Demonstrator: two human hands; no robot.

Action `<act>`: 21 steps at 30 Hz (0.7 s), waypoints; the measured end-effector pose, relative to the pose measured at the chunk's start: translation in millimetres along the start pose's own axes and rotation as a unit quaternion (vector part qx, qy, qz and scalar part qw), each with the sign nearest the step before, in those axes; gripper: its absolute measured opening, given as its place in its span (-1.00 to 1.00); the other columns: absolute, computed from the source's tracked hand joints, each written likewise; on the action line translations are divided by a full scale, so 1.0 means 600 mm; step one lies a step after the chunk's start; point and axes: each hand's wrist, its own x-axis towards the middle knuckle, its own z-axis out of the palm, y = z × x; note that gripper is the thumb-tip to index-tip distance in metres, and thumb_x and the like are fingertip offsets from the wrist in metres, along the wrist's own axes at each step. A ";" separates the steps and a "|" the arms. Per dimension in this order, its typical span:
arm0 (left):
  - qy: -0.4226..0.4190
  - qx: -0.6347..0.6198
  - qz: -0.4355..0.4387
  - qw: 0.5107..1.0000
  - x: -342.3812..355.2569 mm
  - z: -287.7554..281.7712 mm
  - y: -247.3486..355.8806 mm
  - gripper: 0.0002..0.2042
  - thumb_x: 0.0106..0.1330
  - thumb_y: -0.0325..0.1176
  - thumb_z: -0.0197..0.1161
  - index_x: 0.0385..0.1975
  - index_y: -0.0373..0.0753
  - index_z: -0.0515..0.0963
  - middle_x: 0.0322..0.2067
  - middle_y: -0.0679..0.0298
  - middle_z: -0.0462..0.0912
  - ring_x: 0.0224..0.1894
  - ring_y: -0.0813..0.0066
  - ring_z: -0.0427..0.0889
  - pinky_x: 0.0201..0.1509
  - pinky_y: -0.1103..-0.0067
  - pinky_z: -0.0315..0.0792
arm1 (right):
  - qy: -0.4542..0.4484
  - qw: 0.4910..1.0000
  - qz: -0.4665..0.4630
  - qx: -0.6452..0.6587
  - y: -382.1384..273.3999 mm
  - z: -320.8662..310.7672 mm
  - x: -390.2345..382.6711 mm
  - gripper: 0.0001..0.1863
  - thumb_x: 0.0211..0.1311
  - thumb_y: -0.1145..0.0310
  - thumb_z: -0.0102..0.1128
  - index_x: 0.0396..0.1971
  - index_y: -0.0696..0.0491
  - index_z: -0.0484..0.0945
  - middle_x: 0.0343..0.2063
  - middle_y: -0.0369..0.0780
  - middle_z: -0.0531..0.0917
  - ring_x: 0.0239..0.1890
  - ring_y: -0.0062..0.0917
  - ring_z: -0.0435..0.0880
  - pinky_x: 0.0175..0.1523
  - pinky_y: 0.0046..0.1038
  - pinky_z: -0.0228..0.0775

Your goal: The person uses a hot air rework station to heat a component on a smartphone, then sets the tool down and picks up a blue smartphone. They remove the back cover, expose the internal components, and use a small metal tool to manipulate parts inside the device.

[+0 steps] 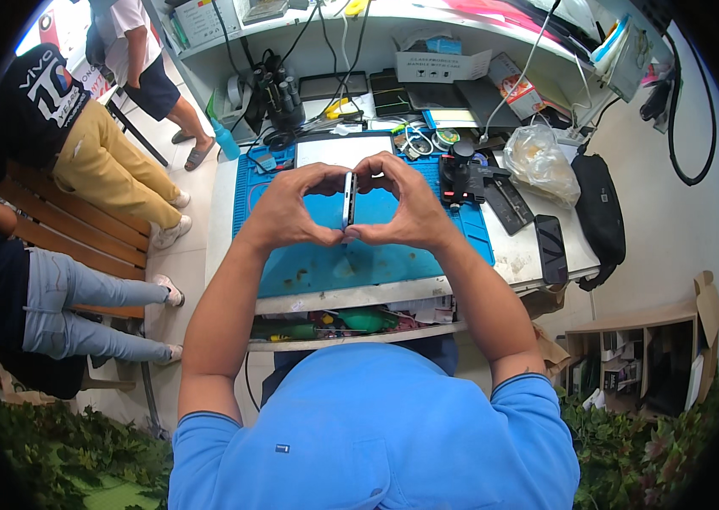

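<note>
A slim phone (349,201) is held upright on edge above the blue work mat (317,270), its narrow side turned toward me. My left hand (289,204) grips it from the left, fingers at its far end and thumb at its near end. From the right, my right hand (403,201) presses on it in the same way, so both hands curve round it. The phone's broad faces are mostly hidden at this angle. Beyond the hands lies a white flat panel (338,151) at the back of the mat.
A black clamp-like device (461,174) stands right of my right hand. Further right are a clear plastic bag (542,161), a dark phone (551,248) and a black pouch (599,212). A microscope (278,98) stands back left. An open drawer (351,323) holds tools. People occupy a bench (79,242) at left.
</note>
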 end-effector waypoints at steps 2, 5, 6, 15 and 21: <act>-0.001 -0.010 -0.010 1.000 -0.001 -0.001 -0.001 -0.22 -0.12 -0.26 0.75 0.24 -0.30 0.69 0.11 0.19 0.78 0.15 0.36 0.79 0.41 0.38 0.63 | 0.001 1.000 -0.008 -0.012 0.005 -0.003 -0.002 -0.20 -0.14 0.20 0.81 0.11 0.19 0.60 0.03 -0.17 0.67 0.10 -0.42 0.75 0.35 -0.31 0.64; -0.003 0.004 -0.016 1.000 0.001 0.000 -0.004 -0.20 -0.14 -0.26 0.74 0.24 -0.30 0.66 0.09 0.20 0.77 0.13 0.37 0.78 0.41 0.40 0.62 | 0.005 1.000 -0.011 -0.005 0.011 -0.004 -0.003 -0.19 -0.15 0.20 0.79 0.12 0.20 0.57 0.02 -0.15 0.67 0.10 -0.41 0.75 0.37 -0.30 0.62; -0.003 0.015 -0.017 1.000 0.000 0.001 -0.005 -0.19 -0.14 -0.26 0.74 0.25 -0.30 0.65 0.08 0.20 0.76 0.13 0.37 0.78 0.41 0.40 0.62 | 0.005 1.000 -0.011 0.002 0.012 -0.003 -0.003 -0.18 -0.15 0.20 0.78 0.12 0.20 0.56 0.02 -0.15 0.68 0.10 -0.41 0.75 0.38 -0.30 0.62; 0.014 0.022 -0.012 1.000 0.001 0.017 -0.022 -0.15 -0.07 -0.28 0.74 0.32 -0.32 0.52 0.09 0.20 0.71 0.13 0.42 0.76 0.40 0.40 0.60 | 0.016 0.999 -0.013 0.036 0.021 0.003 -0.002 -0.23 -0.07 0.37 0.68 0.21 0.20 0.54 0.06 -0.16 0.68 0.16 -0.42 0.74 0.45 -0.28 0.59; 0.047 -0.010 -0.007 0.999 0.004 0.025 -0.031 -0.17 -0.11 -0.23 0.73 0.26 -0.34 0.57 0.04 0.13 0.75 0.06 0.36 0.79 0.32 0.39 0.64 | -0.002 0.998 0.005 0.055 0.033 -0.005 0.004 -0.18 -0.03 0.39 0.66 0.30 0.19 0.53 0.12 -0.16 0.66 0.21 -0.44 0.72 0.48 -0.26 0.57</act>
